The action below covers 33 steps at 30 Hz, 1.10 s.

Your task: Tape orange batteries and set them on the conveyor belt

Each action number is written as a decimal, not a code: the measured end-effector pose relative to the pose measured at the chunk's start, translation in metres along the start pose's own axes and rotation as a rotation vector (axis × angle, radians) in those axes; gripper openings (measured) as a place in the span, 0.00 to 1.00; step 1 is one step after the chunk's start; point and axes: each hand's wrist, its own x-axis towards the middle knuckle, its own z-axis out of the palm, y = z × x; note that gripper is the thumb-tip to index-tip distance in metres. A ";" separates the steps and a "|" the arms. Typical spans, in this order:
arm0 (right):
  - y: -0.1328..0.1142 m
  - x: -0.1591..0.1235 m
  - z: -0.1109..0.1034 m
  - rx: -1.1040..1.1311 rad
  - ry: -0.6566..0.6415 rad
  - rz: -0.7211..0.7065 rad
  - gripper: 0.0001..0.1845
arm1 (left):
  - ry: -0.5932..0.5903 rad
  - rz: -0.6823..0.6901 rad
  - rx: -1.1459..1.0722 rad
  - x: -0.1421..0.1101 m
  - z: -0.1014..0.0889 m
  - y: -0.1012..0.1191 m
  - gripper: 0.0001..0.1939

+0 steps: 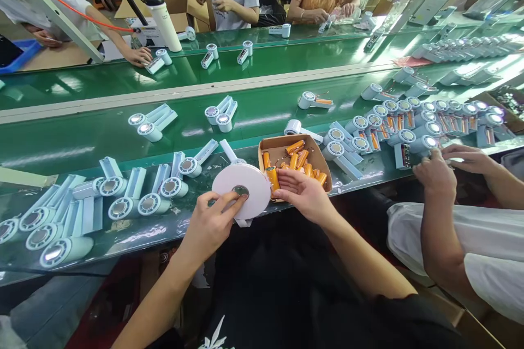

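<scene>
My left hand (pixel 215 221) grips a white roll of tape (pixel 256 182), with fingers at the hole in its middle. A short loose end hangs at the roll's lower edge. Just right of the roll, my right hand (pixel 305 196) holds an orange battery (pixel 272 176) upright between thumb and fingers. The battery is close against the roll's edge; whether they touch I cannot tell. Behind my right hand stands an open cardboard box (pixel 323 155) with several orange wired batteries (pixel 302 158) in it. A pale blue fan housing (pixel 232 154) lies partly hidden behind the roll.
Several pale blue housings (pixel 120 207) cover the bench at left. More, some with batteries fitted, crowd the right side (pixel 403 136). A green conveyor (pixel 184 84) runs behind. At right, a co-worker's hands (pixel 438 174) handle a housing; other people work across the line.
</scene>
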 end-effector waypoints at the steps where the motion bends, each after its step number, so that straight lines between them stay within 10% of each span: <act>1: -0.005 0.005 -0.003 -0.002 -0.052 0.044 0.29 | 0.002 0.015 0.011 0.001 -0.001 -0.001 0.33; 5: -0.012 0.015 0.001 0.004 -0.198 0.076 0.24 | 0.037 0.045 0.071 0.009 -0.005 0.002 0.32; 10: 0.012 0.015 0.017 0.196 0.158 -0.036 0.24 | 0.104 -0.087 0.023 -0.002 0.009 0.026 0.24; 15: -0.013 0.042 -0.031 0.325 0.463 -0.370 0.17 | -0.067 -0.184 -0.012 -0.060 0.026 0.010 0.29; 18: -0.026 0.045 -0.047 0.348 0.434 -0.426 0.25 | -0.065 -0.278 -0.024 -0.069 0.027 -0.021 0.35; 21: -0.018 0.037 -0.037 0.348 0.349 -0.344 0.32 | -0.034 -0.372 -0.064 -0.012 0.030 -0.048 0.27; 28: -0.006 0.022 -0.039 0.329 0.375 -0.347 0.28 | -0.223 -0.500 0.149 0.220 0.072 -0.102 0.26; 33: -0.007 -0.004 -0.081 0.177 0.462 -0.360 0.23 | -0.394 -0.369 0.162 0.262 0.105 -0.133 0.15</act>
